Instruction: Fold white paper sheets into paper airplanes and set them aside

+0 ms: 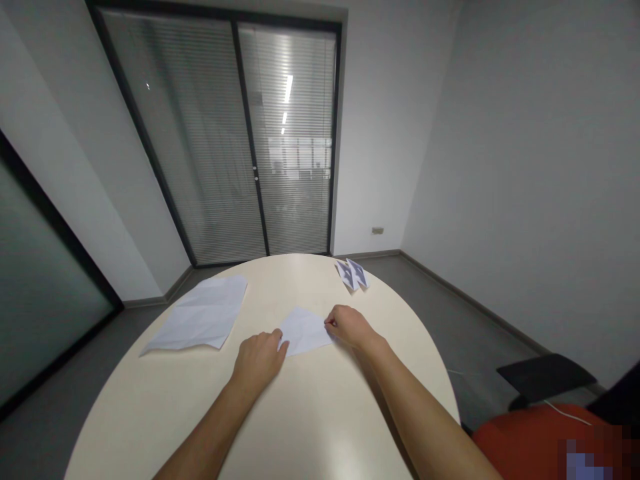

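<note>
A small white folded paper (pixel 304 331) with a pointed top edge lies on the round table before me. At its left side, my left hand (pixel 261 357) is closed, with the thumb and forefinger on the paper's edge. My right hand (pixel 353 325) pinches the right corner between thumb and fingertips, the other fingers curled in. Farther left rests a large white sheet of paper (pixel 203 313) with crease lines and slightly lifted edges. Near the far right rim stand folded paper pieces (pixel 352 274) with dark shaded faces.
The pale round table (pixel 295 427) has its curved edge on both sides. An office chair with a red seat (pixel 520 440) and a black armrest (pixel 547 375) is at lower right. Glass doors with blinds (pixel 220 147) are beyond the table, with a wall socket (pixel 377 231) to their right.
</note>
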`<state>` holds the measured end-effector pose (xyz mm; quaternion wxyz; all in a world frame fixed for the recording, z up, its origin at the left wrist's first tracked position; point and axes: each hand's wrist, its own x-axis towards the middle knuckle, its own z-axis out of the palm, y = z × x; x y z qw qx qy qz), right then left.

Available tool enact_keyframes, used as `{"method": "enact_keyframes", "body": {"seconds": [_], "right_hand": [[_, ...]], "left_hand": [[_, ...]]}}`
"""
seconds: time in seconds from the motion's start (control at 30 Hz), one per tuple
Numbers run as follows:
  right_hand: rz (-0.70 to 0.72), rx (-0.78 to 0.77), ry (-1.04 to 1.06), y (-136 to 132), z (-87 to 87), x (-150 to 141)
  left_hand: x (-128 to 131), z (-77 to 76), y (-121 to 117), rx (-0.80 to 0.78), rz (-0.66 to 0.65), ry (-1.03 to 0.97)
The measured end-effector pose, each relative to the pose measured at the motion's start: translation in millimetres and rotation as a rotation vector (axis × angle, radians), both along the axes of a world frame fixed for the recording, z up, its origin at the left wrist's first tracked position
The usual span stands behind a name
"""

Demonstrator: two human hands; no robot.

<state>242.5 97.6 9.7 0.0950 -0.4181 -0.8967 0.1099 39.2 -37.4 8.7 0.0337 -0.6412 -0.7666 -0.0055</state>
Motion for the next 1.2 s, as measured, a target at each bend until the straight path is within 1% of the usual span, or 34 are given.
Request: {"method": "enact_keyframes", "body": {"seconds": [0.13, 0.23, 0.43, 0.6, 0.67, 0.77, 0.9, 0.97, 1.07, 1.2], "right_hand": [[0.026, 0.040, -0.002, 4, -6.2, 0], [0.056, 0.050, 0.014, 6, -11.1, -1], [0.106, 0.057, 0.081, 3, -14.9, -2], [0.250, -0.005, 0.121, 12, -17.2, 8], [0.281, -0.040, 0.144, 17, -17.6, 11], [0.286, -0.057, 0.158, 18, -15.1, 12], [0.252, -0.072, 0.134, 14, -8.6, 12], [0.276, -0.063, 0.135, 12, -6.5, 12], [0.329, -0.046, 0.146, 13, -6.5, 13], [0.330, -0.039, 0.153, 16, -10.5, 14]], "left_hand": [[4, 3.0, -5, -0.027, -0.083, 0.001], [3, 1.7, -6, -0.039, -0.122, -0.027], [-2, -2.7, -3, -0.014, -0.113, -0.039], [-5, -0.5, -3, -0.042, -0.144, -0.025], [-7, 0.2, -3, -0.055, -0.156, -0.029], [-8, -0.9, -4, -0.048, -0.152, -0.043], [-10, -4.2, -3, -0.019, -0.163, -0.071], [-10, -5.1, -2, -0.017, -0.155, -0.084], [-10, -5.2, -1, -0.028, -0.137, -0.094], [-10, -5.3, 0, -0.021, -0.128, -0.064]]}}
